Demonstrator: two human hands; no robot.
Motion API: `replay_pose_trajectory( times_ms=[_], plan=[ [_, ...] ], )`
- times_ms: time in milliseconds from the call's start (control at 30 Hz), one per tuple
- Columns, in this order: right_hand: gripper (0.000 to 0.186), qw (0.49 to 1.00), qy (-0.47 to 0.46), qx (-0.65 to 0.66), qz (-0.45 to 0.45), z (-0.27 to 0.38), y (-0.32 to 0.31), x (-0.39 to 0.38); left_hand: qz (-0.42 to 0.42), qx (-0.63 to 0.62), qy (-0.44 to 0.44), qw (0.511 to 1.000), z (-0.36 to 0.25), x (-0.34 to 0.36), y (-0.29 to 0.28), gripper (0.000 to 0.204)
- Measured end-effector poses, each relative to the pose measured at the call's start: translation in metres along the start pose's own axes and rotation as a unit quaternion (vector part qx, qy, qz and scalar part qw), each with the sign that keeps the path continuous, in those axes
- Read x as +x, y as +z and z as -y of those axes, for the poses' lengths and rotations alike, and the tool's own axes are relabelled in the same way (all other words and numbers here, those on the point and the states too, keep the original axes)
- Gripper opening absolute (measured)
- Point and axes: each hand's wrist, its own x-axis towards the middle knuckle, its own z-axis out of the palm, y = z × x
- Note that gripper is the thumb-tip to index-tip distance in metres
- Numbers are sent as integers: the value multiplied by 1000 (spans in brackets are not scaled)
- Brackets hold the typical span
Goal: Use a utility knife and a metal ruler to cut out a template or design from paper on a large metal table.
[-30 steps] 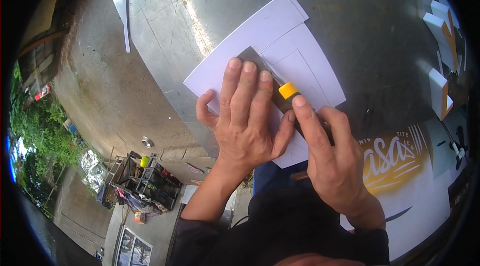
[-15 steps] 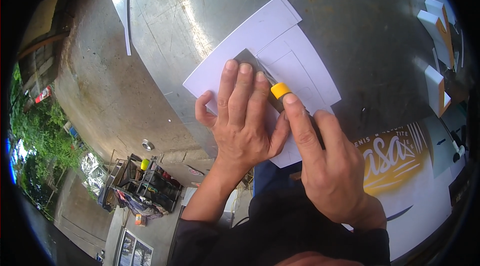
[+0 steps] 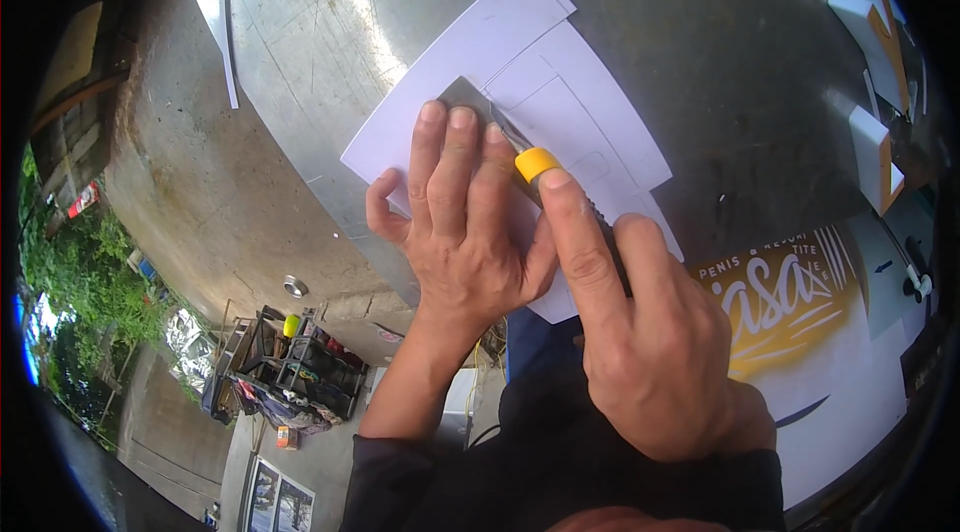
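A white sheet (image 3: pixel 420 102) with thin drawn lines and a stepped edge lies on the metal tabletop. Flat on it rests a dark metal straightedge (image 3: pixel 463 92), partly hidden beneath my left hand (image 3: pixel 465 232). The fingers of that hand are stretched out and press the straightedge down. My right hand (image 3: pixel 640 332) is closed around a utility knife (image 3: pixel 536 164) with a yellow collar and dark handle, index finger laid along its top. The blade meets the sheet beside the straightedge's edge.
White blocks with brown edges (image 3: pixel 870 47) stand at the far right. A printed yellow-and-white sheet (image 3: pixel 790 332) covers the near right. A narrow strip (image 3: pixel 228 37) lies by the tabletop's left edge. On the floor at lower left stands a cluttered rack (image 3: pixel 290 367).
The whole view has shifted a little, so the sheet and both hands appear farther left and up. Both hands keep their grip and posture; the blade stays beside the straightedge.
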Motion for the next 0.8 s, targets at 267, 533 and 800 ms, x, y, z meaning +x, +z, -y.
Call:
replay_pose_trajectory(
  times_ms=[267, 533, 800],
  plan=[
    [60, 1000, -4, -13, -6, -2, 4, -8, -10, -5, 2, 1000, 1, -1, 1, 64],
    [64, 1000, -3, -1, -9, -8, 7, -21, -7, -15, 9, 1000, 2, 1, 1, 67],
    [64, 1000, 7, -14, 11, -11, 5, -34, 0, -11, 14, 1000, 1, 2, -1, 67]
  ],
)
